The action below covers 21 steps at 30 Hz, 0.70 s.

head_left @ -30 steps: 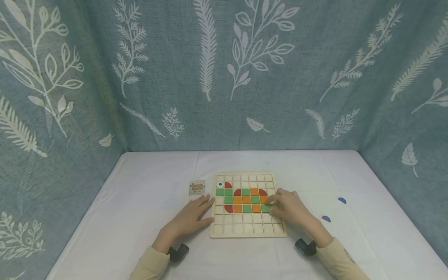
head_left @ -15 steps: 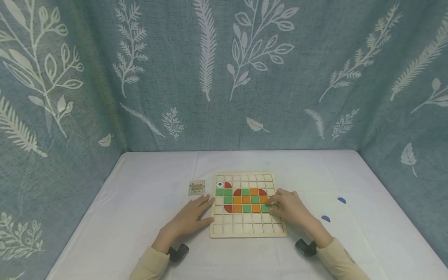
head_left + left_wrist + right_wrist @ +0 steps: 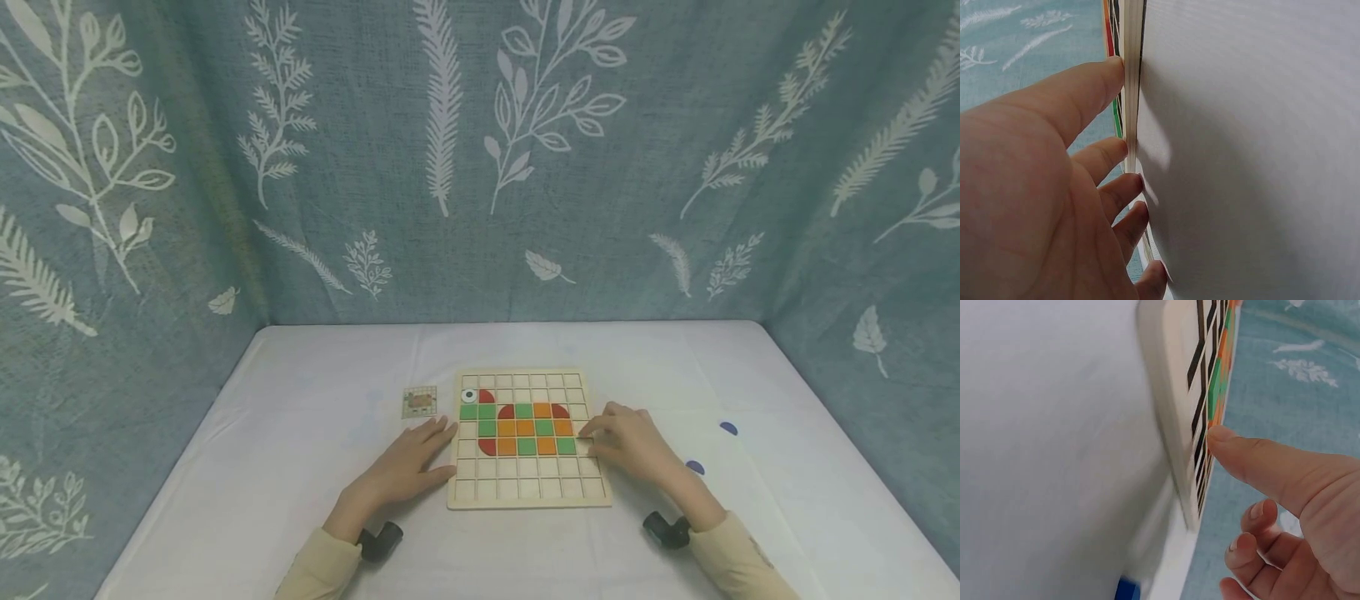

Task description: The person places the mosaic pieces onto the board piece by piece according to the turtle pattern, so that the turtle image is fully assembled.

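Note:
A wooden grid board [image 3: 528,493] lies on the table, with green, orange and red tiles set in its cells and a round eye tile [image 3: 469,396] at upper left. My left hand [image 3: 405,462] rests along the board's left edge; its straight fingertips touch the side in the left wrist view. Over the board's right edge is my right hand [image 3: 633,443], fingers loosely bent and holding nothing visible. Its fingertips are just right of the last green tile [image 3: 566,447] in the lower tile row. In the right wrist view its thumb [image 3: 1266,462] overlaps the board's grid.
A small picture card [image 3: 419,402] lies left of the board. Two dark blue half-round pieces, one farther back [image 3: 728,428] and one nearer [image 3: 695,467], lie on the white cloth at right. A patterned curtain [image 3: 480,167] encloses the back and sides.
My right hand has drawn back to the right, off the green tile at the end of the lower row. The left hand stays at the board's left edge.

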Each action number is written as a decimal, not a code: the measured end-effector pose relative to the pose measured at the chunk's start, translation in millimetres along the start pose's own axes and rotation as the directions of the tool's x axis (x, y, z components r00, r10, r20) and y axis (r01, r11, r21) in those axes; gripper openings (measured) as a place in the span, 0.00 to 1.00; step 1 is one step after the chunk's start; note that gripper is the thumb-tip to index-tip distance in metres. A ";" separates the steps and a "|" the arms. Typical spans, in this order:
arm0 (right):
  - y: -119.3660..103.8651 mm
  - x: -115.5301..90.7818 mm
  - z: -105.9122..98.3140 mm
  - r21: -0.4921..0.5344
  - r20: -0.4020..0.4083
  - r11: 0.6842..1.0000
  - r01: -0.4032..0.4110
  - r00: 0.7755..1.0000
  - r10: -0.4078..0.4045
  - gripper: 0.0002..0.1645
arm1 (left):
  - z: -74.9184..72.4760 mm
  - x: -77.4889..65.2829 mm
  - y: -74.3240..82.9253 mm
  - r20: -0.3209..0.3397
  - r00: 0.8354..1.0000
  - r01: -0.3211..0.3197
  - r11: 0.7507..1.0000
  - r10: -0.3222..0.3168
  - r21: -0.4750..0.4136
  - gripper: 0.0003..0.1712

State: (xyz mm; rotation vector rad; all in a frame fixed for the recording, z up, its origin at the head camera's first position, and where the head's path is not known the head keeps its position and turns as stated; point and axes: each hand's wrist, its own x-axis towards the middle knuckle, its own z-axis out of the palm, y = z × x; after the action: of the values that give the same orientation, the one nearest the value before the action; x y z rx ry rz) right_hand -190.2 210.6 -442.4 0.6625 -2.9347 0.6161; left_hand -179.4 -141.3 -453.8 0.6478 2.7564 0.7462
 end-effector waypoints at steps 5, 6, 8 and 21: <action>5.9 -6.3 -6.9 0.002 0.023 0.998 -0.056 0.998 0.056 0.10 | -1.6 -0.7 1.4 0.003 1.000 0.004 1.000 -0.004 -0.012 0.36; 6.9 -7.6 -8.5 -0.001 0.029 0.998 -0.066 0.997 0.066 0.10 | -1.9 -0.9 1.5 0.004 1.000 0.005 1.000 -0.004 -0.013 0.36; 9.3 -9.9 -11.6 -0.004 0.034 0.997 -0.082 0.996 0.082 0.11 | -2.2 -1.3 1.5 0.005 1.000 0.003 1.000 -0.003 -0.016 0.36; 31.0 -21.8 -33.1 0.003 -0.028 0.989 -0.150 0.988 0.150 0.13 | -2.6 -1.6 1.2 -0.003 1.000 -0.009 1.000 0.009 -0.008 0.36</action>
State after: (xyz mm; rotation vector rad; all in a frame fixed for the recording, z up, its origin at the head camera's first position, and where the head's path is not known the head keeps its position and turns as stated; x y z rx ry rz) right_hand -184.4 258.1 -426.8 0.4309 -2.9775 0.6344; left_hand -178.4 -142.2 -450.8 0.6591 2.7533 0.7605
